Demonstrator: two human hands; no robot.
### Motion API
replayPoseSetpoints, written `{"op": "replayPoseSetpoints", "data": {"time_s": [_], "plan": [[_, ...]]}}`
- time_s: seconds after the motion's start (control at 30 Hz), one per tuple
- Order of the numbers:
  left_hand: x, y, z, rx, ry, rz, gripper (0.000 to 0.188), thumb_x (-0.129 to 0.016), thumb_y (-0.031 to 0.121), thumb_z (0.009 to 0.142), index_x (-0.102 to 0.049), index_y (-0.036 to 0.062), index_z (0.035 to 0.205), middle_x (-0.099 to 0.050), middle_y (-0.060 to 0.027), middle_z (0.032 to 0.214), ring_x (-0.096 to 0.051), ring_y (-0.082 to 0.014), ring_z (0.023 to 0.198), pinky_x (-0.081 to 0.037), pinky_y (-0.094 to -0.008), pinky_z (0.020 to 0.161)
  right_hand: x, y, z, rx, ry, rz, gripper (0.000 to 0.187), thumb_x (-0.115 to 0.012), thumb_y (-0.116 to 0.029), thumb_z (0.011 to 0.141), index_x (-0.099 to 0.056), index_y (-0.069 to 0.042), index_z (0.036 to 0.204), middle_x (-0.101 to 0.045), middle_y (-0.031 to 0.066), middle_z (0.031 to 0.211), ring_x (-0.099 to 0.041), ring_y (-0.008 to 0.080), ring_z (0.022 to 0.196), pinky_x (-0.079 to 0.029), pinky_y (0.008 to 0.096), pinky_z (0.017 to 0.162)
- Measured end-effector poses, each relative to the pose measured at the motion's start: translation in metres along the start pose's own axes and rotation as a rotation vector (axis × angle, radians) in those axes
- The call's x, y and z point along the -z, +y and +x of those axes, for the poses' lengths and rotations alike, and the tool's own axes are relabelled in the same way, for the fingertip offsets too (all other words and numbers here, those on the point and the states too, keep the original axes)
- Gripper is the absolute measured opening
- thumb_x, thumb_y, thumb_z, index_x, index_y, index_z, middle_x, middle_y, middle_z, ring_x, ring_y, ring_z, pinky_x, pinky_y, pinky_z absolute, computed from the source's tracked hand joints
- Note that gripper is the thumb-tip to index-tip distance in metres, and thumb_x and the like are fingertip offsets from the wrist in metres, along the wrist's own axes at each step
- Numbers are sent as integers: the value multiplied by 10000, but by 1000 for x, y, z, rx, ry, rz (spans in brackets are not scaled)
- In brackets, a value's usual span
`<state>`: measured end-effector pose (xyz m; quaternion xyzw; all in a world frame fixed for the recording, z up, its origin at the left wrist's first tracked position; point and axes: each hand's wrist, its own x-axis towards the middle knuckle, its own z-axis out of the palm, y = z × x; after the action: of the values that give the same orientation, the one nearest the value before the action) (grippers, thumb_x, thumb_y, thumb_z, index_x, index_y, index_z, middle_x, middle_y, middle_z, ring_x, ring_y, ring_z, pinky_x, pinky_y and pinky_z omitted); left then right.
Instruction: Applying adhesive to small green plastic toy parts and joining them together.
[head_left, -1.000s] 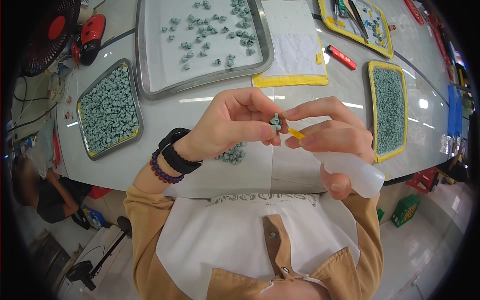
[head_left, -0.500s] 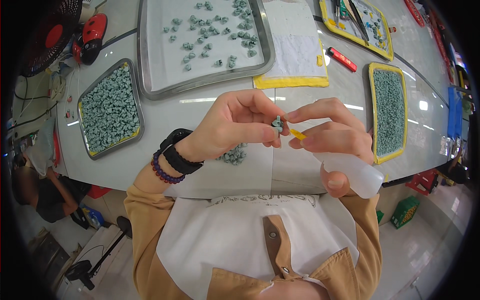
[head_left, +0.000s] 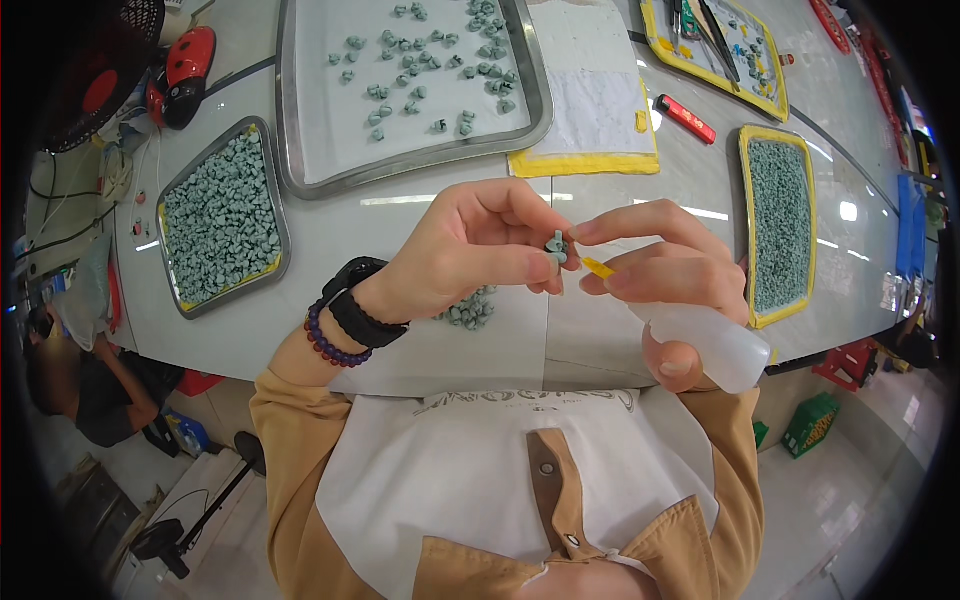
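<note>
Between thumb and fingers, my left hand (head_left: 490,240) pinches a small grey-green molded piece (head_left: 556,246). My right hand (head_left: 670,260) holds a translucent white squeeze bottle (head_left: 725,352) with a yellow tip (head_left: 598,268), which points at the piece from close by on its right. My right index fingertip is beside the piece, at or very near my left fingertips; I cannot tell whether it touches. Below my left hand, a small heap of similar grey-green pieces (head_left: 470,309) lies on the table, partly hidden by the wrist.
A large metal tray (head_left: 400,165) with scattered pieces stands at the back. Full trays of grey-green parts flank me: a metal one (head_left: 284,240) on the left, a yellow-edged one (head_left: 812,230) on the right. A red cutter knife (head_left: 686,119) and a tool tray (head_left: 770,105) lie back right.
Almost nothing differs. Both hands keep the same grip on the piece and the bottle, and the whole view has shifted very slightly.
</note>
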<state>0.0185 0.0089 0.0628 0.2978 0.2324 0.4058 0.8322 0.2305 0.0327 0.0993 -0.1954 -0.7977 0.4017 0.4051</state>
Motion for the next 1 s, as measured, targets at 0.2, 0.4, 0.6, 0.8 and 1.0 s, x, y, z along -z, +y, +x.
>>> {"op": "replayPoseSetpoints", "data": {"time_s": [0.2, 0.4, 0.6, 0.8, 1.0], "plan": [[-2, 2, 0, 36, 33, 52, 215, -606, 7, 786, -552, 13, 994, -607, -133, 980, -624, -169, 790, -538, -288, 706, -1, 3, 0, 58, 15, -29, 581, -391, -602, 907, -505, -35, 968, -627, 235, 840, -656, 338, 851, -573, 352, 558], [-2, 3, -1, 32, 27, 42, 202, -602, 2, 786, -548, 21, 980, -601, -128, 968, -622, -185, 804, -539, -300, 706, 1, 4, 3, 89, 31, -38, 596, -378, -627, 902, -509, -49, 959, -639, 155, 686, -652, 370, 855, -550, 414, 631], [-4, 5, 0, 44, 13, 35, 207, -603, -4, 784, -547, 30, 980, -596, -126, 958, -619, -194, 808, -540, -305, 710, 3, -1, 0, 24, 8, 6, 594, -373, -629, 904, -509, -54, 951, -637, 130, 661, -643, 380, 883, -537, 436, 667], [-3, 3, 0, 39, 19, 38, 214, -604, -4, 783, -548, 30, 987, -598, -130, 969, -620, -190, 816, -540, -301, 708, -1, -2, -2, 0, 16, 20, 573, -382, -604, 913, -502, -45, 951, -637, 146, 701, -635, 369, 915, -556, 408, 644], [-1, 2, 0, 37, 25, 64, 219, -602, -3, 783, -548, 28, 993, -599, -132, 988, -619, -183, 828, -547, -297, 715, -2, 0, 1, 41, 13, -28, 558, -379, -583, 924, -496, -39, 959, -632, 142, 702, -635, 368, 901, -560, 399, 623]]}}
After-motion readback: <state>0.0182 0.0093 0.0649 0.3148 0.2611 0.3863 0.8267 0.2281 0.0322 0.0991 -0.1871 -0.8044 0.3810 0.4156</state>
